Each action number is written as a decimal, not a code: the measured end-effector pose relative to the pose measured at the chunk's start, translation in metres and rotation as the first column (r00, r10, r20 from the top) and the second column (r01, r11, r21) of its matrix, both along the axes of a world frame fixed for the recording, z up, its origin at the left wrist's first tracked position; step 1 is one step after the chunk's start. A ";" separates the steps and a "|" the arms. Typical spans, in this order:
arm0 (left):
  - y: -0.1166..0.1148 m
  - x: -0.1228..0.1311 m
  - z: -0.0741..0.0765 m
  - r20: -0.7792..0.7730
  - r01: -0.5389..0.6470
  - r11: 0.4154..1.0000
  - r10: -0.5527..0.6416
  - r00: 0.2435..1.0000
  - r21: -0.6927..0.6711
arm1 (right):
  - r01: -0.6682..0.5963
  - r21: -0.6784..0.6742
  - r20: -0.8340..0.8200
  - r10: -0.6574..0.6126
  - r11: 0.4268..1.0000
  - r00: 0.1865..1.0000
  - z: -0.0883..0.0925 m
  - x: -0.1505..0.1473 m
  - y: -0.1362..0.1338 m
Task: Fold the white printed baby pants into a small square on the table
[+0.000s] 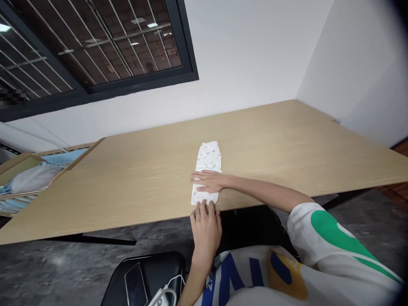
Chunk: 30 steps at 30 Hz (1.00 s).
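A white cloth item with a small printed pattern, folded into a narrow strip, lies flat on the wooden table close to its front edge. Across the strip's middle rests my right hand, palm down with fingers stretched to the left. At the near end of the cloth is my left hand, its fingertips touching the cloth's lower edge and the fingers slightly bent and apart. Which garment or cloth this is, I cannot tell.
A black chair below the table holds a phone and a white cabled device. At the left stands a wooden crib with light blue bedding. A barred window and white wall rise behind the table.
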<state>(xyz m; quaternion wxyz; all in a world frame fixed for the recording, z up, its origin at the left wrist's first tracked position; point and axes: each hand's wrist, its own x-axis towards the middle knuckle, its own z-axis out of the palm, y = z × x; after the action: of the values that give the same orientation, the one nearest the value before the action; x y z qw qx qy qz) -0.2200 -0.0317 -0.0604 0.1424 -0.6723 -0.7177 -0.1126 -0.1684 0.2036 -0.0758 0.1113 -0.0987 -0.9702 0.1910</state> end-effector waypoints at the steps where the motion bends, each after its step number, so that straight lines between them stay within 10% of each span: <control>1: 0.000 0.000 0.001 0.006 -0.008 1.000 0.008 1.000 -0.005 | 0.031 0.003 0.029 -0.031 1.000 0.999 0.000 -0.001 0.010; 19: -0.004 0.005 -0.004 0.034 -0.035 0.999 0.035 0.999 0.014 | 0.455 0.012 0.058 -0.455 0.890 0.888 0.020 -0.011 0.148; 25: -0.004 -0.018 -0.004 0.032 0.064 0.998 -0.064 0.997 0.006 | 0.509 0.140 -0.066 -0.504 0.850 0.861 0.039 -0.012 0.126; 30: -0.003 -0.030 -0.004 0.057 0.099 0.995 -0.098 0.994 -0.003 | 0.402 0.189 -0.156 -0.377 0.896 0.913 0.055 0.008 0.046</control>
<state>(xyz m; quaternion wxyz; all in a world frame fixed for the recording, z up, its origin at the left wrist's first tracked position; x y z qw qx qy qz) -0.2499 -0.0343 -0.0648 0.1143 -0.7038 -0.6877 -0.1364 -0.1602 0.2495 -0.0204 0.2132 -0.2671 -0.9377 0.0633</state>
